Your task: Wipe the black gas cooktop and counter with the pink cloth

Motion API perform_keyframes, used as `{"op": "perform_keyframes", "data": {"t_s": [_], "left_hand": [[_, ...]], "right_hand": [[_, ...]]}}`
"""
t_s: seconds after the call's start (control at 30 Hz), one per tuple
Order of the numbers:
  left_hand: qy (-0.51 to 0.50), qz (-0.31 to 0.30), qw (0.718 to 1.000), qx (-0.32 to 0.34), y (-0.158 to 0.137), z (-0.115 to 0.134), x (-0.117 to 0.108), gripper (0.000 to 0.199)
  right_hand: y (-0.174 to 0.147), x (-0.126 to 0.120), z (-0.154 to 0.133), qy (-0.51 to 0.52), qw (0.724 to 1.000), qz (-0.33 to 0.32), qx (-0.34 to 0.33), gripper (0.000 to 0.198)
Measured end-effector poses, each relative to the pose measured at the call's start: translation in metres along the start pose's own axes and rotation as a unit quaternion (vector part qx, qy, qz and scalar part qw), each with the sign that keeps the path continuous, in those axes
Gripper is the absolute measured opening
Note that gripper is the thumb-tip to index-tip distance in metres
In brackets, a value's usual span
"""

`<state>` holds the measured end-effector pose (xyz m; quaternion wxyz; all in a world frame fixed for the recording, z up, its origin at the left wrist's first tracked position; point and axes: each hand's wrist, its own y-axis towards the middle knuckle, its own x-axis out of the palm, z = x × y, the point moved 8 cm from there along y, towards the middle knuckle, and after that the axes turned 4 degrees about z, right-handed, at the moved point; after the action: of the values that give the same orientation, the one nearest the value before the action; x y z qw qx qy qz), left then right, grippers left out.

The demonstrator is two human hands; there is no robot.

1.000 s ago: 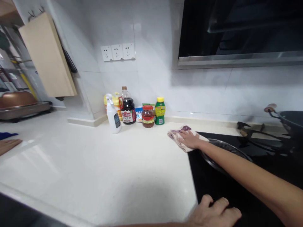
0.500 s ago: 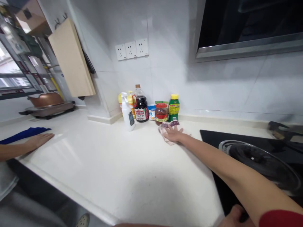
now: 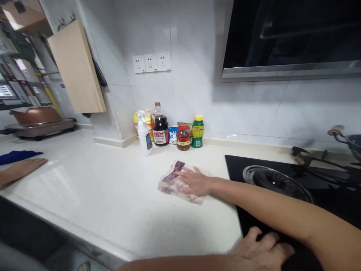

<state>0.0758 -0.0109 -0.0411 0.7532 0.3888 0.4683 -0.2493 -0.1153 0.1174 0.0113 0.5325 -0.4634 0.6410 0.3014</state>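
My right hand [image 3: 194,181] lies flat with fingers spread on a pale cloth [image 3: 169,184] with purple patches, pressing it against the white countertop [image 3: 113,195]. Low in the view, my left hand [image 3: 262,248] rests at the front corner where the counter meets the black cooktop [image 3: 234,165]. Its fingers are loosely bent and somewhat apart, with nothing visible in them. Behind the cloth stand a red-lidded jar [image 3: 184,138], a green bottle with a yellow cap [image 3: 197,131], a soy sauce bottle [image 3: 160,130] and a white spray bottle [image 3: 145,137].
At the left, another person's hand [image 3: 31,167] lies by a blue cloth [image 3: 17,156]. A copper-coloured pot [image 3: 39,114] sits farther back. The cooktop carries a round burner [image 3: 273,182] and a dark pan support [image 3: 313,163]. A range hood [image 3: 282,71] overhangs the right side.
My right hand has slid the cloth from beside the jar and green bottle toward me and leftward. More of my left hand shows now. The whole view has shifted slightly right.
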Motion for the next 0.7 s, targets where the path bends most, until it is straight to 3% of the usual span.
{"op": "perform_keyframes", "data": {"t_s": [0.17, 0.27, 0.4, 0.5, 0.7], "left_hand": [[0.024, -0.032, 0.997, 0.063, -0.002, 0.011, -0.007, 0.045], [0.019, -0.038, 0.998, 0.054, -0.002, 0.012, -0.022, 0.048], [0.005, -0.015, 0.999, 0.043, -0.007, 0.022, -0.045, 0.058], [0.014, 0.052, 0.998, 0.017, -0.01, 0.024, -0.059, 0.061], [0.063, 0.157, 0.986, -0.015, -0.024, 0.033, -0.075, 0.043]], "right_hand": [[-0.035, -0.028, 0.117, -0.025, 0.974, 0.061, 0.218, 0.075], [-0.046, -0.028, 0.14, -0.036, 0.96, 0.071, 0.269, 0.076], [-0.052, -0.015, 0.123, -0.033, 0.961, 0.063, 0.269, 0.081], [-0.065, -0.005, 0.092, -0.033, 0.968, 0.058, 0.241, 0.084], [-0.111, 0.014, 0.017, -0.031, 0.985, 0.053, 0.161, 0.08]]}}
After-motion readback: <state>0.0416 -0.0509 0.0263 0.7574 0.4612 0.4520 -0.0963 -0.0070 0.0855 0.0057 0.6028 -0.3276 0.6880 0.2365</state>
